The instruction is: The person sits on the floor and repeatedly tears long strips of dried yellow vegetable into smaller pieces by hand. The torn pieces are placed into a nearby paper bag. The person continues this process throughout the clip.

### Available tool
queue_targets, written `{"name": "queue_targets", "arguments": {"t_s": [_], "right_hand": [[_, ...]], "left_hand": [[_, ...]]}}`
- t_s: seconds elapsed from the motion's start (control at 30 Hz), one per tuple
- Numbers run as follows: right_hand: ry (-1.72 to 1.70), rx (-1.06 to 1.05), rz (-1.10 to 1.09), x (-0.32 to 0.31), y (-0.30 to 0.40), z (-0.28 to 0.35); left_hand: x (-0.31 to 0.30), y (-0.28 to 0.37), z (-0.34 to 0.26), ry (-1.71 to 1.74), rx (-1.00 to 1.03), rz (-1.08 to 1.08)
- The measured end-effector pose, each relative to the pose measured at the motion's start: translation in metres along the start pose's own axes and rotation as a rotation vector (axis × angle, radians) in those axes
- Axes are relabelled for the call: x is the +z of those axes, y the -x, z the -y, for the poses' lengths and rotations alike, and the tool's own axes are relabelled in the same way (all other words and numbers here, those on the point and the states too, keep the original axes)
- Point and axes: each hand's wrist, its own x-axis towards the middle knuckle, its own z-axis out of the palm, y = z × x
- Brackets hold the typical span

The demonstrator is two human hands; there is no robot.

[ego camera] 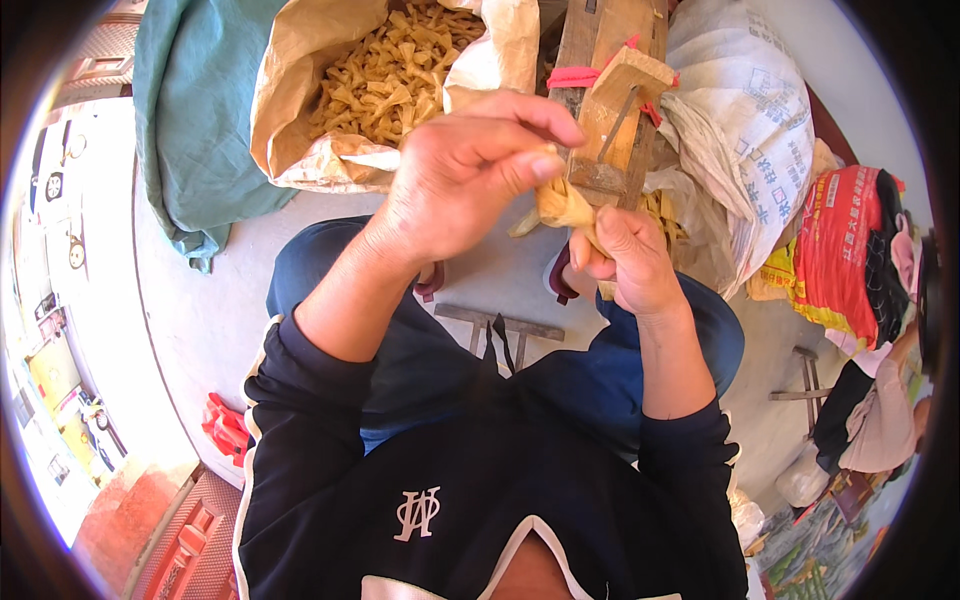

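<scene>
A pale-yellow, folded, leaf-like strip is held over my knees, above the floor. My left hand pinches its upper end between thumb and fingers, and the index finger reaches out over it. Lower down, my right hand is closed around the narrow part, and a short end shows below the fist. Just beyond my hands is a wooden bench carrying a wooden block with a thin metal rod, tied with red cloth. Similar pale strips lie beside the bench, partly hidden by my right hand.
An open paper-lined sack full of small tan twisted pieces stands ahead, left of the bench. Green cloth hangs beside it. To the right are a white woven sack and a red printed bag. A small wooden stool stands farther right.
</scene>
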Motion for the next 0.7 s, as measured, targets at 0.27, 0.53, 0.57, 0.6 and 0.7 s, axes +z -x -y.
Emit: {"name": "queue_targets", "arguments": {"t_s": [0.27,0.53,0.57,0.6,0.7], "right_hand": [[-0.315,0.006,0.029,-0.005,-0.008,-0.007],[-0.089,0.004,-0.279,-0.020,0.002,-0.003],[-0.015,-0.086,-0.363,-0.019,-0.001,-0.001],[0.059,-0.173,-0.448,-0.018,-0.005,0.000],[0.375,-0.288,-0.658,-0.035,-0.021,-0.001]], "left_hand": [[0.002,0.000,-0.003,0.394,-0.587,-0.030],[0.020,0.004,0.012,0.673,-0.645,-0.138],[0.021,0.000,0.013,0.606,-0.637,-0.164],[0.024,-0.006,0.013,0.539,-0.630,-0.190],[0.032,-0.021,0.030,0.375,-0.599,-0.211]]}}
